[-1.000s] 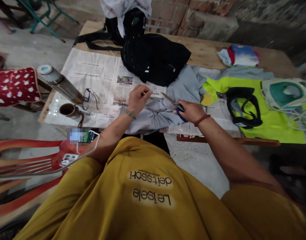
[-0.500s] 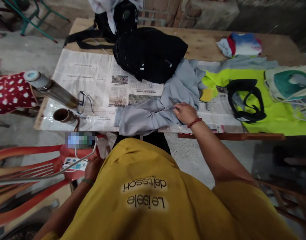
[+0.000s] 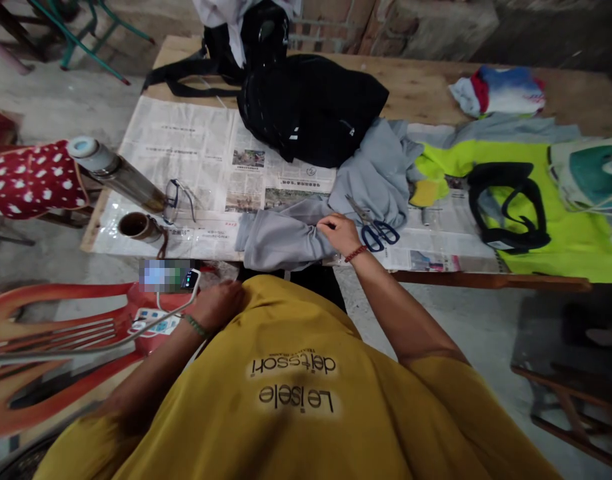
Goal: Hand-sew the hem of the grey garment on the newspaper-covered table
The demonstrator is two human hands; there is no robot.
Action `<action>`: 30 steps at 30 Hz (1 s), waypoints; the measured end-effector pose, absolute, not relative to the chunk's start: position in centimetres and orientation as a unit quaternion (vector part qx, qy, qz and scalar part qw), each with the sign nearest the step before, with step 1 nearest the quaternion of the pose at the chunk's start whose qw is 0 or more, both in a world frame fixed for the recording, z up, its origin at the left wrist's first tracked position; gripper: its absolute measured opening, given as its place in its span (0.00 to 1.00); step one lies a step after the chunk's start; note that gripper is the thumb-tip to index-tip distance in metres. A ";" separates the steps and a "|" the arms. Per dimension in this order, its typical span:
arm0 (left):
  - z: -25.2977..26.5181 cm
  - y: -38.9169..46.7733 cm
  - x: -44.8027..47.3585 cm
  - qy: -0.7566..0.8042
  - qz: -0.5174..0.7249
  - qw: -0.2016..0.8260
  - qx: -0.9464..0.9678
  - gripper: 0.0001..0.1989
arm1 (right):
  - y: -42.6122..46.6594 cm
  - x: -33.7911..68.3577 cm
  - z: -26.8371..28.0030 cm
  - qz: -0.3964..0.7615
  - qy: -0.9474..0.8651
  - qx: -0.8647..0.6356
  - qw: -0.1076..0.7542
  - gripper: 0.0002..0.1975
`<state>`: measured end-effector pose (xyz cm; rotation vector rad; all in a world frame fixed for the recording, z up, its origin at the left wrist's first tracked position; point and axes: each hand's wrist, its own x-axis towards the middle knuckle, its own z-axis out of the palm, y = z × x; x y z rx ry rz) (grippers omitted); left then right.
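Observation:
A grey garment (image 3: 286, 240) lies creased along the table's near edge. My right hand (image 3: 340, 235), with a red beaded bracelet at the wrist, is on it, fingers curled in at a fold of the cloth. Just right of this hand, scissors (image 3: 376, 230) with dark blue handles lie with their blades on the grey cloth. My left hand (image 3: 219, 303) is low beside my yellow shirt, close to the table edge and a red plastic chair (image 3: 131, 313). Its fingertips are hidden against the shirt, so its hold does not show.
Newspaper (image 3: 186, 143) covers part of the wooden table. A bottle (image 3: 121, 173), a brown mug (image 3: 136, 227) and eyeglasses (image 3: 179, 200) stand or lie at left. Behind is a black backpack (image 3: 311, 100). At right are a neon yellow garment (image 3: 576, 247), a black strap (image 3: 536, 220) and an iron (image 3: 591, 170).
My right hand has let go of the scissors, which now lie on the table, and has moved left onto the grey garment. My left hand has come up and inward towards the table edge.

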<state>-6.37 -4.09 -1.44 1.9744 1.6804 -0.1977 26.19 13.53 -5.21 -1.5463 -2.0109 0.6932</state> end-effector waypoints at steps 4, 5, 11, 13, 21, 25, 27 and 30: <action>-1.6 3.6 0.0 0.529 0.232 0.257 0.775 0.12 | 13.2 26.7 -5.1 0.292 -0.673 -0.602 0.316 0.09; -1.9 5.5 1.4 0.525 0.278 0.239 0.768 0.11 | 13.1 26.8 -4.9 0.294 -0.663 -0.605 0.327 0.10; -3.7 11.9 6.3 0.532 0.203 0.178 0.802 0.11 | 12.5 27.9 -5.4 0.262 -0.630 -0.627 0.376 0.15; -4.0 12.3 6.8 0.544 0.131 0.174 0.810 0.12 | 12.4 28.3 -6.3 0.247 -0.628 -0.631 0.383 0.17; -4.4 12.5 7.6 0.567 -0.030 0.169 0.806 0.18 | 10.9 28.3 -10.8 0.187 -0.699 -0.619 0.306 0.25; -4.0 12.5 8.6 0.530 -0.059 0.144 0.833 0.19 | 10.6 28.2 -11.6 0.159 -0.709 -0.616 0.306 0.24; -3.9 12.4 9.1 0.509 -0.069 0.130 0.848 0.20 | 10.7 28.2 -11.7 0.156 -0.710 -0.615 0.305 0.23; -3.9 12.6 9.2 0.524 -0.057 0.132 0.839 0.19 | 10.7 28.3 -11.6 0.152 -0.711 -0.617 0.300 0.23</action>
